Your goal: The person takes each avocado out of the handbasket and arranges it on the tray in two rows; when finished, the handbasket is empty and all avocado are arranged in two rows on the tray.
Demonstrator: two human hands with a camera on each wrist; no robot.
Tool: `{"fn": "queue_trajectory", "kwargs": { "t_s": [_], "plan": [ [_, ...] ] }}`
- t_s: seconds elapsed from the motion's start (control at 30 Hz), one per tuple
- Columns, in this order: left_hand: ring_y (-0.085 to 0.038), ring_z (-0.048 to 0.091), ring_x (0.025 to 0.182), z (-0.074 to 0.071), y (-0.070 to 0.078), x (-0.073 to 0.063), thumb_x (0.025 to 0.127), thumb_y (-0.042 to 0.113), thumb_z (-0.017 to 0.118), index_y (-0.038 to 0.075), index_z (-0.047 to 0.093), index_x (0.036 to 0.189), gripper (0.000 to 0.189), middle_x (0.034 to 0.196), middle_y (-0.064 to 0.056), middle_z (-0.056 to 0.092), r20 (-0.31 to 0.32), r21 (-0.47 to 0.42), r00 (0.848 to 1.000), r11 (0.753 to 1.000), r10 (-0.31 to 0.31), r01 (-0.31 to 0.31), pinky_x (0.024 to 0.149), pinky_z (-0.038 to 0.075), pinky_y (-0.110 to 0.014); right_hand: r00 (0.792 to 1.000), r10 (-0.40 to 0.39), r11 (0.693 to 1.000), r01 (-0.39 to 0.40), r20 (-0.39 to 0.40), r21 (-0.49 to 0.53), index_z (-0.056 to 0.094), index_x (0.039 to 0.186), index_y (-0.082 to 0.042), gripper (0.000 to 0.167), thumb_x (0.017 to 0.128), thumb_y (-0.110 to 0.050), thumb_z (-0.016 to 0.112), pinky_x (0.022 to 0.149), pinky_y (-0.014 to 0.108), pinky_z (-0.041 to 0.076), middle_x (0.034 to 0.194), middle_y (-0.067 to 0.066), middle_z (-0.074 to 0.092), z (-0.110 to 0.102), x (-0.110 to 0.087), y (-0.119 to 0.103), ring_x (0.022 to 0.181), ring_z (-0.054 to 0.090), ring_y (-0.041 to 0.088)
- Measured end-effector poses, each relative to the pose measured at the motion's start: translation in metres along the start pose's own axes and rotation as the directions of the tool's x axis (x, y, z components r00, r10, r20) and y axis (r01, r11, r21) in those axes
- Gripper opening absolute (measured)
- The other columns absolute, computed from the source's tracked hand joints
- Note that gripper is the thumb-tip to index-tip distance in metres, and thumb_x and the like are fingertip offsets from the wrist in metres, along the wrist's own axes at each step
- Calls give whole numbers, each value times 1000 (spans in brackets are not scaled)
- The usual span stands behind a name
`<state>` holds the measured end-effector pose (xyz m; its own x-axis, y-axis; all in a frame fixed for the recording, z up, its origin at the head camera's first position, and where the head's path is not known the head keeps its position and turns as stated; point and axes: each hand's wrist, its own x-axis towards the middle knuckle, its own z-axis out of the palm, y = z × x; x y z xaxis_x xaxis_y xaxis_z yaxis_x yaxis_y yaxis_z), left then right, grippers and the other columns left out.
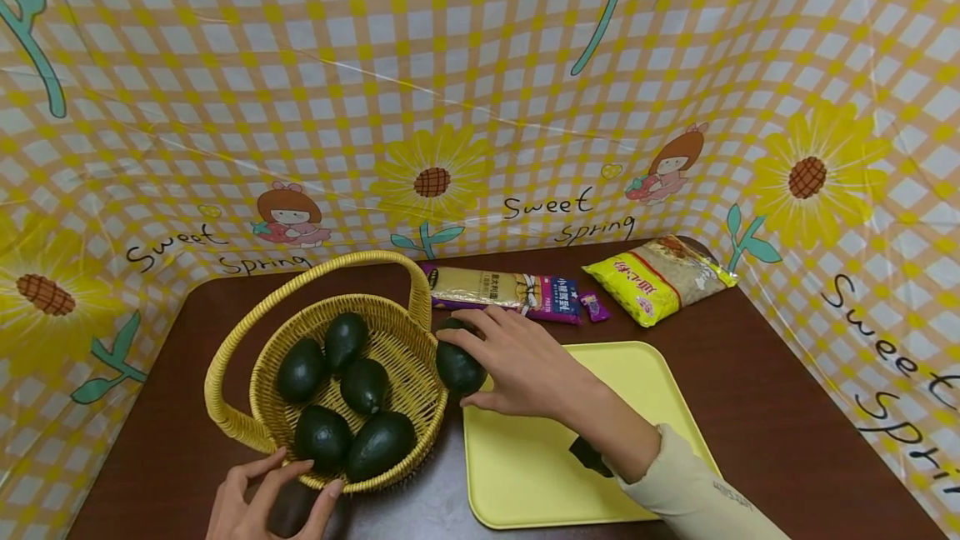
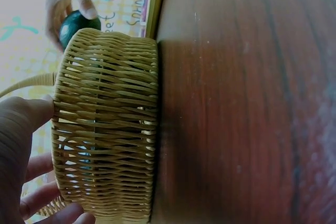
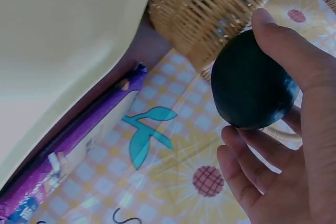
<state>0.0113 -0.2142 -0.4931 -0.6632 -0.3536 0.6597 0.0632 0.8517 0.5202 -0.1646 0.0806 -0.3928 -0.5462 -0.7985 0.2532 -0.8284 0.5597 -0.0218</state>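
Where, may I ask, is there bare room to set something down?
Bare: the tray, front left; the table right of it, before the yellow bag. Crowded: the basket, with five avocados, and, beside it, the right hand.

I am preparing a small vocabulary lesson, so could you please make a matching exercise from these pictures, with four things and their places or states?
Things:
1. Right hand
2. Left hand
3. Tray
4. Yellow bag

Places or states:
A. lies near the far edge of the table, beyond the tray
B. touches the near rim of the wicker basket
C. grips a dark green avocado
D. flat, pale yellow, to the right of the basket in the head view

Right pairs: 1-C, 2-B, 3-D, 4-A.
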Motion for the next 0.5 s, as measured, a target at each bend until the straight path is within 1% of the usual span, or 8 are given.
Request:
{"fn": "queue_trajectory", "kwargs": {
  "t_s": [0.07, 0.23, 0.37, 0.5],
  "plan": [
    [-34, 63, 82, 0, 0, 0, 56, 20, 105, 8, 85, 91, 41, 103, -17, 67, -3, -3, 1000, 1000, -2, 2, 76, 43, -45, 1000, 5, 1000, -5, 0, 23, 59, 150, -22, 87, 78, -53, 96, 103, 49, 57, 148, 8, 59, 2, -2, 3, 128, 60, 29],
    [-35, 63, 82, 0, 0, 0, 57, 19, 105, 8, 85, 91, 41, 102, -18, 67, 1, -8, 1000, 1000, -8, 8, 76, 42, -45, 1000, 9, 999, -10, 21, 42, 60, 148, -20, 86, 77, -48, 98, 100, 47, 57, 145, 8, 60, 8, -7, 10, 121, 61, 27],
    [-35, 64, 82, 0, 0, 0, 58, 20, 105, 8, 85, 91, 41, 102, -18, 68, 10, -5, 1000, 1000, -6, 6, 76, 43, -45, 999, 18, 999, -21, 51, 49, 59, 149, -19, 86, 78, -48, 97, 100, 47, 57, 146, 9, 60, 14, -10, 15, 120, 61, 28],
    [-34, 64, 81, -1, -1, 0, 58, 21, 105, 8, 85, 92, 41, 102, -18, 68, 15, -2, 1000, 1000, -2, 2, 76, 42, -42, 996, 28, 999, -31, 81, 39, 59, 150, -19, 86, 79, -49, 97, 99, 47, 58, 147, 9, 60, 20, -12, 19, 120, 61, 28]
  ]
}}
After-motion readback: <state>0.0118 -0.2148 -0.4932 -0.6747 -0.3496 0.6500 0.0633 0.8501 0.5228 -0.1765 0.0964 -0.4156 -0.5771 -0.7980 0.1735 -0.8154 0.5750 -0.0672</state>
